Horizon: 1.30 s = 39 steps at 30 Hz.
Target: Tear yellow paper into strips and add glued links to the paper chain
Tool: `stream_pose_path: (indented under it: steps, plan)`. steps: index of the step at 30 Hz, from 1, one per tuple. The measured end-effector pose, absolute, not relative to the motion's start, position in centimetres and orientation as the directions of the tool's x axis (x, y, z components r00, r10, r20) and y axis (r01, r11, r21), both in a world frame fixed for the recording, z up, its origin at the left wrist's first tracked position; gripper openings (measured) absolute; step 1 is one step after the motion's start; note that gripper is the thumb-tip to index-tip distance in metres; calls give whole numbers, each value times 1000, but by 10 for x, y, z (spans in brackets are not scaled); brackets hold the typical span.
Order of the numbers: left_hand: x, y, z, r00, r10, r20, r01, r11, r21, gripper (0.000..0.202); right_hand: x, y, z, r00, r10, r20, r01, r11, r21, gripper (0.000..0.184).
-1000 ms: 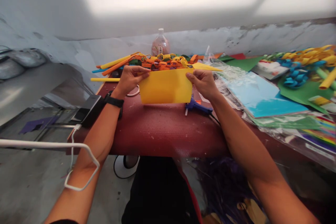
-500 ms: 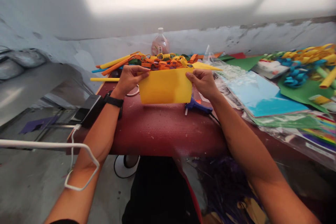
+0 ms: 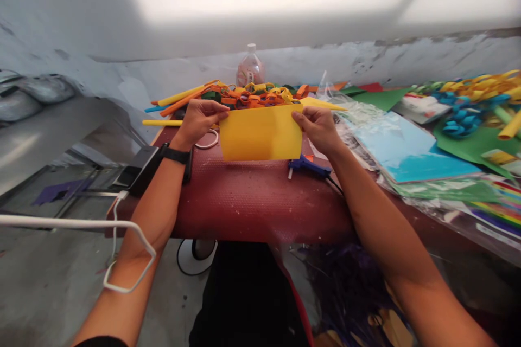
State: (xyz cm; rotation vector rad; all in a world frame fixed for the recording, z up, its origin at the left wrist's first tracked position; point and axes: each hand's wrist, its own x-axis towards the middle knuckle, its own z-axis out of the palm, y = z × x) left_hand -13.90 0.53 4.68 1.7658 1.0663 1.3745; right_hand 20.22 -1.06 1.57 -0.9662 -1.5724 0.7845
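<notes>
A yellow sheet of paper (image 3: 261, 134) hangs upright above the dark red table (image 3: 244, 200), held by its two upper corners. My left hand (image 3: 200, 122) pinches the upper left corner between thumb and fingers. At the upper right corner, my right hand (image 3: 319, 127) grips the sheet in the same way. A blue glue gun (image 3: 307, 165) lies on the table below my right hand, its cord running toward my right forearm. Behind the sheet is a heap of orange and yellow paper chains (image 3: 252, 96), partly covered by it.
Rolled paper tubes (image 3: 181, 98) lie at the back left, near a clear plastic bottle (image 3: 251, 68). Light blue paper sheets (image 3: 399, 143) and more paper chains (image 3: 482, 89) cover the right side. A black device (image 3: 142, 168) sits beside my left forearm; a white cable (image 3: 73, 222) crosses that arm.
The whole view has shifted very slightly. Both hands still hold the yellow paper by its corners in nearly the same pose.
</notes>
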Motion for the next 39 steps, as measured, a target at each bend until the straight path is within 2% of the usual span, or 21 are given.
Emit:
stream_pose_path:
  steps: [3, 6, 11, 14, 16, 18, 21, 24, 26, 30, 35, 39]
  plan:
    - [-146, 8, 44, 142, 920, 364, 234, -389, 891, 47, 203, -11, 14, -110, 914, 390, 229, 405, -885, 59]
    - [-152, 15, 35, 177, 939, 295, 263, -334, 905, 42, 202, -12, 13, -157, 935, 318, 376, 354, -856, 47]
    - [-155, 27, 18, 168, 970, 177, 388, -230, 892, 27, 193, -8, 8, -207, 930, 303, 700, 357, -618, 43]
    - [-156, 30, 11, 161, 982, 103, 430, -163, 888, 24, 189, -5, 4, -221, 932, 286, 802, 341, -491, 26]
    - [-157, 32, 8, 161, 984, 81, 446, -146, 883, 25, 186, -5, 1, -222, 917, 332, 834, 354, -422, 15]
    - [-160, 34, 5, 163, 983, 81, 458, -148, 877, 24, 181, -9, 0, -264, 872, 412, 831, 423, -363, 26]
    - [-162, 36, 1, 165, 983, 85, 479, -156, 864, 22, 167, -19, -1, -468, 746, 473, 722, 632, -283, 34]
    - [-163, 39, -4, 182, 980, 82, 483, -162, 860, 24, 147, -29, -7, -718, 577, 389, 528, 816, -235, 37]
    - [-163, 41, -7, 193, 977, 96, 484, -180, 856, 24, 135, -34, -13, -813, 504, 292, 463, 863, -203, 39]
    - [-163, 46, -13, 202, 969, 145, 502, -229, 834, 19, 125, -41, -22, -853, 499, 155, 490, 867, -94, 44]
    - [-162, 46, -11, 210, 962, 177, 538, -265, 800, 12, 124, -49, -19, -858, 500, 118, 502, 865, -16, 50]
    - [-160, 44, -9, 218, 959, 180, 577, -275, 769, 9, 121, -55, -19, -861, 502, 81, 508, 856, 95, 59]
